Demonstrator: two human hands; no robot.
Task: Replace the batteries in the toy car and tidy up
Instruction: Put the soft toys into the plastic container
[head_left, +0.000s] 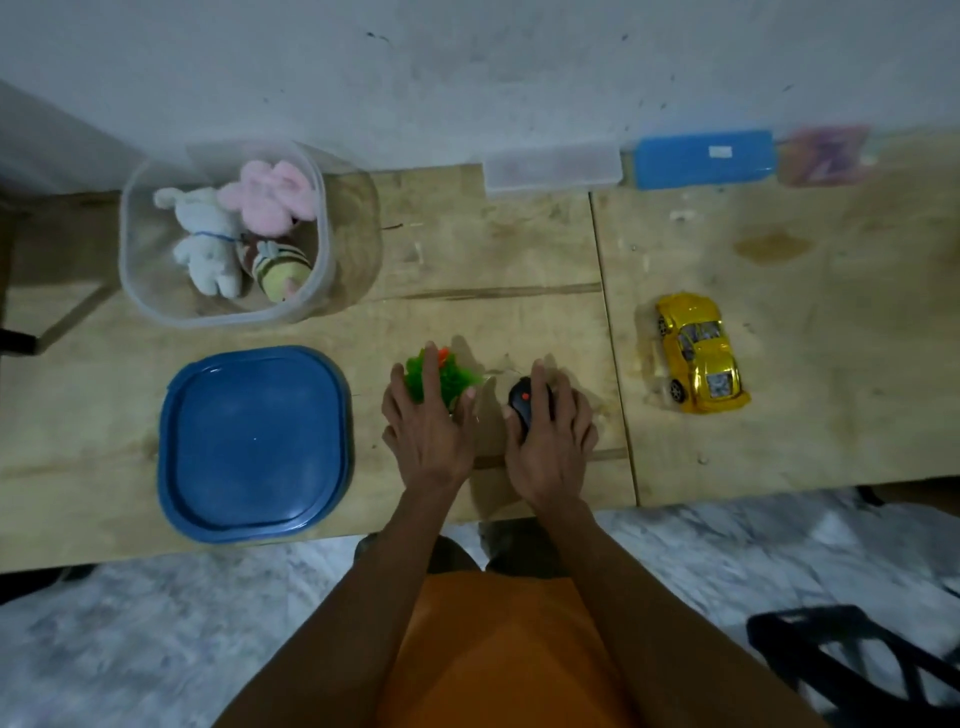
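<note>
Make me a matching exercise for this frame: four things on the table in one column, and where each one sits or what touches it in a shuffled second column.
Things:
1. yellow toy car
2. blue lid
3. black remote
4. plush toys

Places:
A. inside the clear tub
B. under the right hand
C. alone on the right part of the table
D. flat on the table, left of the left hand

Pairs: 1-C, 2-D, 3-B, 4-A
</note>
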